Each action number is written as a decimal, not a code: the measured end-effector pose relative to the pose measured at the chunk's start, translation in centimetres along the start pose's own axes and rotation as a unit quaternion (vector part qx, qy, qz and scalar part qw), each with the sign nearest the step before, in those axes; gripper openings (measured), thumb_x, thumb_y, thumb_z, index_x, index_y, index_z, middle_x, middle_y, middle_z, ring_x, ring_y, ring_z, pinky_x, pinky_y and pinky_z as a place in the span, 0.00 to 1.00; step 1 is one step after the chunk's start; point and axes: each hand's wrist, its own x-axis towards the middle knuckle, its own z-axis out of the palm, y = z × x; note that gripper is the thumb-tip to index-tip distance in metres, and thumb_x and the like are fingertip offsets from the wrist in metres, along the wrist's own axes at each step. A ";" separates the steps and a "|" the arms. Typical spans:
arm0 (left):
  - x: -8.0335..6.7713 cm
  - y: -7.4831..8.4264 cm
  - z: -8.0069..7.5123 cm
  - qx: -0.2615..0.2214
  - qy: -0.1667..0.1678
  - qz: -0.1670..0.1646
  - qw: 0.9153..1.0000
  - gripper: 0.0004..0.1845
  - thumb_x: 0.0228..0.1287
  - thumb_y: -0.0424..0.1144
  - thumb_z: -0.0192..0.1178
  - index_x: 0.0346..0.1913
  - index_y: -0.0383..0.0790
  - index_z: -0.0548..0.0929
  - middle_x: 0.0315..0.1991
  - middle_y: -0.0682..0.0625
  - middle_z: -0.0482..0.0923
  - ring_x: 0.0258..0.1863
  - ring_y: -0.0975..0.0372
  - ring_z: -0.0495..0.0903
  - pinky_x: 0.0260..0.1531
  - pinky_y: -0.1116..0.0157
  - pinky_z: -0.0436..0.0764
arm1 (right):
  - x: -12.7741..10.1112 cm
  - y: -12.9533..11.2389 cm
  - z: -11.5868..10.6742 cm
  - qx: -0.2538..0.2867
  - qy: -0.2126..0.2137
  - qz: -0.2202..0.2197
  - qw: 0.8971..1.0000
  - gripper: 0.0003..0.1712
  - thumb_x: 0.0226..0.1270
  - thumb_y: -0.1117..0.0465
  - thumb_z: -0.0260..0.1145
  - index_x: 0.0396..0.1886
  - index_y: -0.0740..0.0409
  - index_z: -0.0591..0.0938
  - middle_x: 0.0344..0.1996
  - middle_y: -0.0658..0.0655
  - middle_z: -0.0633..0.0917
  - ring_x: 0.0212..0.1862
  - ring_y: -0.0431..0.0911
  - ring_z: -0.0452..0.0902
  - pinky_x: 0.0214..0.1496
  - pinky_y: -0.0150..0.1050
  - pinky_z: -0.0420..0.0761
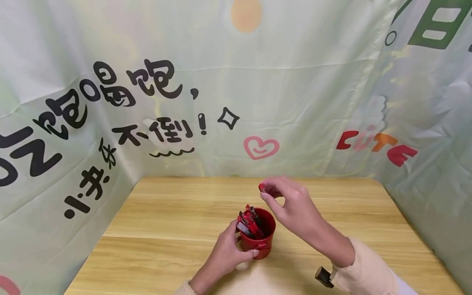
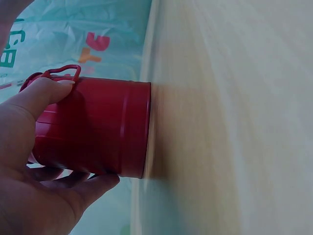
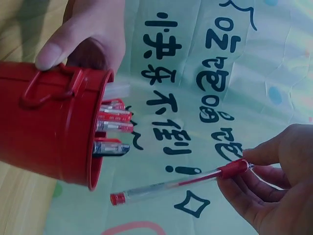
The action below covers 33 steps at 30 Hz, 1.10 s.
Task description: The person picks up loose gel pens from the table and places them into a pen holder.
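Observation:
A small red metal bucket [image 1: 262, 241] stands on the wooden table [image 1: 166, 229] and holds several red pens [image 1: 250, 221]. My left hand [image 1: 226, 252] wraps round the bucket's left side, thumb across the front [image 2: 46, 93]. The bucket [image 2: 98, 129] fills the left wrist view. My right hand [image 1: 285, 200] hovers just above and behind the bucket and pinches one red pen [image 1: 262, 188] by its grip end. In the right wrist view that pen [image 3: 181, 183] is clear-bodied with a red cap, lying level beside the bucket's mouth [image 3: 98, 127], outside it.
Printed pale green cloth [image 1: 221, 82] walls the table at the back and both sides. The wooden tabletop stretches bare to the left and right of the bucket. A dark wrist-camera mount [image 1: 323, 276] sits by my right sleeve.

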 end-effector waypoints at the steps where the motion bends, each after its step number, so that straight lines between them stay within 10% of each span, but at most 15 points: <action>1: 0.0 0.0 0.0 0.000 0.001 0.001 1.000 0.51 0.50 0.46 0.80 0.76 0.40 0.66 0.69 0.45 0.76 0.67 0.48 0.79 0.60 0.53 0.87 | 0.0 -0.1 0.1 0.008 0.001 -0.007 1.000 0.14 0.59 0.70 0.77 0.44 0.59 0.86 0.35 0.50 0.88 0.36 0.37 0.86 0.38 0.33 0.91; 33: 0.0 -0.1 -0.1 -0.004 -0.004 0.019 1.000 0.49 0.52 0.44 0.79 0.76 0.40 0.66 0.69 0.45 0.77 0.66 0.50 0.79 0.62 0.55 0.86 | -3.1 1.5 4.2 0.157 -0.132 0.092 0.974 0.09 0.64 0.69 0.74 0.44 0.60 0.88 0.33 0.52 0.91 0.32 0.35 0.86 0.33 0.29 0.89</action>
